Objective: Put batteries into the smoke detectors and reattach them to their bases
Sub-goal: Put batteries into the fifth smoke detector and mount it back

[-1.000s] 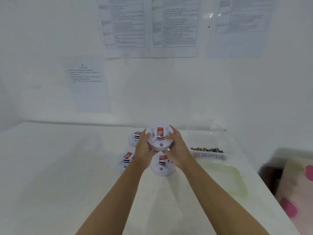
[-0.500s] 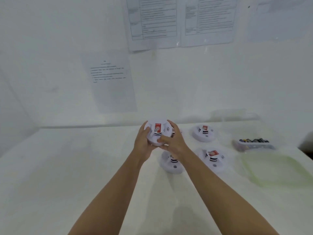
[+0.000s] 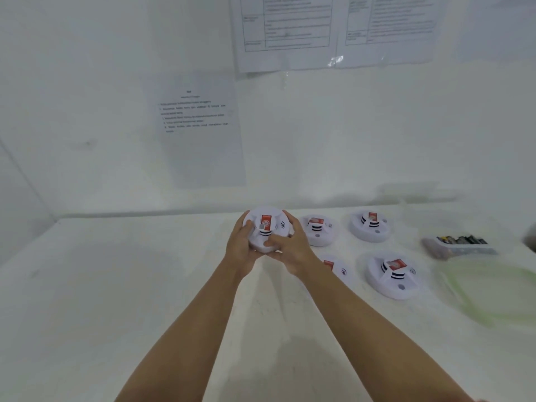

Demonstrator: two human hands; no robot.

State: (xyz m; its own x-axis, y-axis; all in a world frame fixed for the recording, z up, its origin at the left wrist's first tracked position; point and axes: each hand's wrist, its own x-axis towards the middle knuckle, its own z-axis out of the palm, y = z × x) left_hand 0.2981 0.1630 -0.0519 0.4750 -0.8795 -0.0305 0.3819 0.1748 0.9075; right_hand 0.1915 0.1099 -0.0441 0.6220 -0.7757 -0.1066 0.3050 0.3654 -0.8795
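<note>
Gripping one smoke detector (image 3: 265,229) face-up above the worktop (image 3: 116,285); left hand (image 3: 238,249) and right hand (image 3: 291,250) cup opposite rims; base seam hidden, probably a twist grip; batteries (image 3: 461,242) lie well right, right hand nearer; spare detectors (image 3: 390,275) between.

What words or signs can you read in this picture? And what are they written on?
No words can be read here.
The wall sheet of short lines: print too blurred.
The two grid sheets above it: too small.
Red label on the held smoke detector: blurred; beside it, a sign of curved sound-wave lines.
Red labels on the four smoke detectors on the table: blurred.
The batteries in the clear box: print too small.
</note>
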